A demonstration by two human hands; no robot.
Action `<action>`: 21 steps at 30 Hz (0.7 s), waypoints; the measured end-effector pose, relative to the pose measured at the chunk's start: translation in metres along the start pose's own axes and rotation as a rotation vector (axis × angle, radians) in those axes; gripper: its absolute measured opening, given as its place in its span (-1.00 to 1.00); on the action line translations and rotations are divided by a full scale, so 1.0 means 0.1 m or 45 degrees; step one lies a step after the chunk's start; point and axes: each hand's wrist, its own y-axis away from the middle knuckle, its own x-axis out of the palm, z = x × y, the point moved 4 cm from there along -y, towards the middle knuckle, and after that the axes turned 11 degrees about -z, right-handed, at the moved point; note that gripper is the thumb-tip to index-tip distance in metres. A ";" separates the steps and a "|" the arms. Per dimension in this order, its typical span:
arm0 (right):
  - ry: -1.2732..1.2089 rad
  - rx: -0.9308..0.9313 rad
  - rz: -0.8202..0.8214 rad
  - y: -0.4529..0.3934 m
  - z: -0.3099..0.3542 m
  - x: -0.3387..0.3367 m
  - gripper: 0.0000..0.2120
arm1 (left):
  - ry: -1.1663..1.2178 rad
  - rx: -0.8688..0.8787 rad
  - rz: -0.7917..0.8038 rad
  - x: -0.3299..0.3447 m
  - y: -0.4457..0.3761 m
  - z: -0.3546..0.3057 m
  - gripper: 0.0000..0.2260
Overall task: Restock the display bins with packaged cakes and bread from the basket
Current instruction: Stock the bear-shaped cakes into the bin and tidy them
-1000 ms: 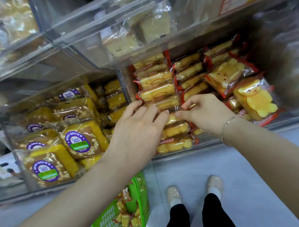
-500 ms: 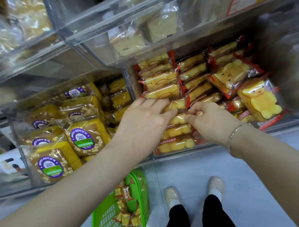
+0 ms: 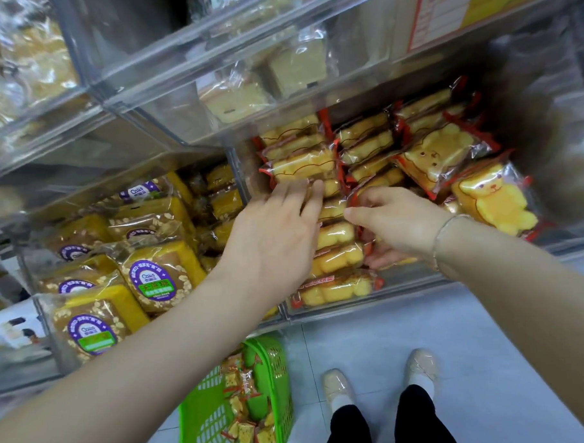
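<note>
A person leans over a clear bin [image 3: 321,315] of red-edged cakes [image 3: 333,288], left hand [image 3: 271,242] flat with straight fingers on the stack, right hand [image 3: 394,223] pinching a wrapper there. Below the bin, a green basket [image 3: 205,412] with small packets sits on pale floor tiles [image 3: 490,346].

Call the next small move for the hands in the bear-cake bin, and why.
Probably seat the pack the right hand pinches into the front stack, the left hand lying flat to steady the row. The bear-shaped cakes stand in rows, and the green basket by the feet holds more packs to fetch.
</note>
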 end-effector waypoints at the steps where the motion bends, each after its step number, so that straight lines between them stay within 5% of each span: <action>1: 0.114 -0.095 -0.043 -0.01 0.02 0.03 -0.67 | -0.003 0.017 0.017 0.02 0.02 -0.01 -0.51; 5: 0.431 -0.223 -0.023 0.01 0.10 -0.12 -0.68 | -0.028 0.025 0.099 0.00 -0.04 -0.03 -0.48; 8: 0.544 -0.510 -0.536 -0.01 0.21 -0.66 -0.74 | 0.044 -0.161 0.117 -0.12 -0.17 0.01 -0.51; 10: 0.751 -0.685 -0.798 -0.05 0.24 -0.96 -0.60 | 0.164 -0.243 0.043 -0.22 -0.24 -0.02 -0.59; 13: 1.106 -0.508 -0.548 -0.34 0.10 -1.07 -0.42 | 0.434 -0.237 -0.095 -0.30 -0.34 -0.18 -0.71; 16: 1.025 -0.360 -0.457 -0.52 0.00 -1.10 -0.39 | 0.679 -0.214 -0.113 -0.25 -0.44 -0.40 -0.72; 21: 0.827 -0.697 -0.574 -0.51 -0.03 -1.09 -0.37 | 0.575 -0.242 -0.199 -0.11 -0.64 -0.57 -0.53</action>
